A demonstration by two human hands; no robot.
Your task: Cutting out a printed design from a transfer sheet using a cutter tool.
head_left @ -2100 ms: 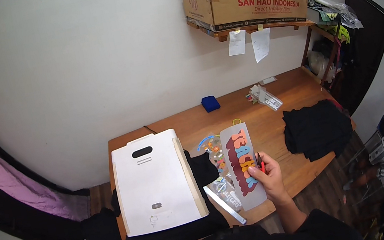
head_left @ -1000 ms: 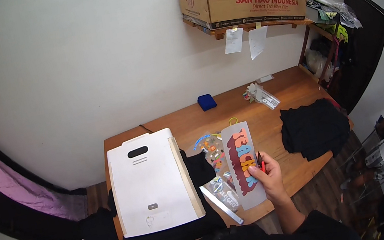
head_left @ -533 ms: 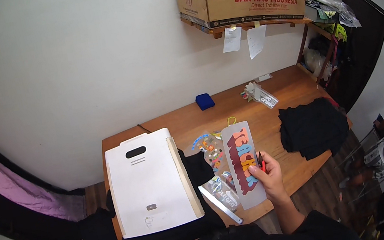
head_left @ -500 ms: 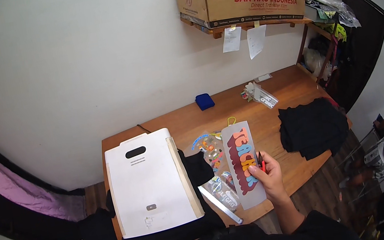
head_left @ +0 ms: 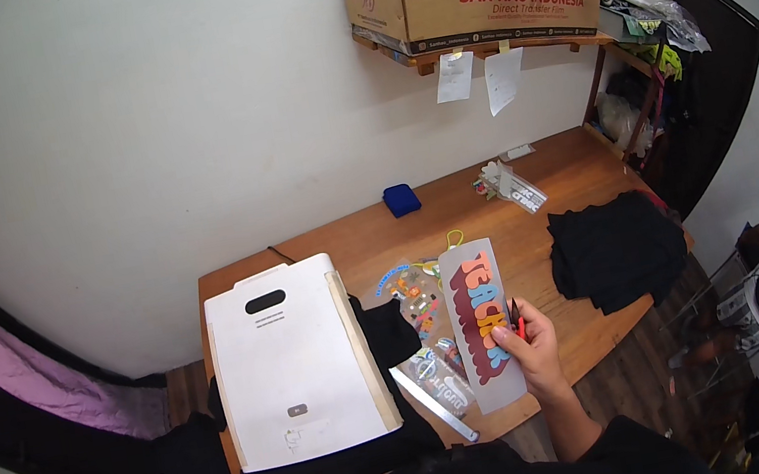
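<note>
A wooden desk (head_left: 581, 178) is seen from above, standing against a white wall. Near its front edge, right of the middle, a long grey transfer sheet (head_left: 480, 321) with colourful letters is held by the right hand (head_left: 531, 349). The fingers are closed on the sheet's right edge, with the thumb on top, and a small red and black tool (head_left: 516, 315) is also gripped in the same hand. The left hand is not visible in the picture.

Just left of the sheet, several smaller clear printed films (head_left: 415, 299) are lying, and a white ruler-like strip (head_left: 433, 404) is placed near the front edge. The left part of the desk is covered by a white heat press (head_left: 295, 360), which rests on a black cloth (head_left: 385, 331). A pile of black garments (head_left: 617, 249) is placed at the right edge. A small blue box (head_left: 401, 199) is found near the back edge, close to the wall.
</note>
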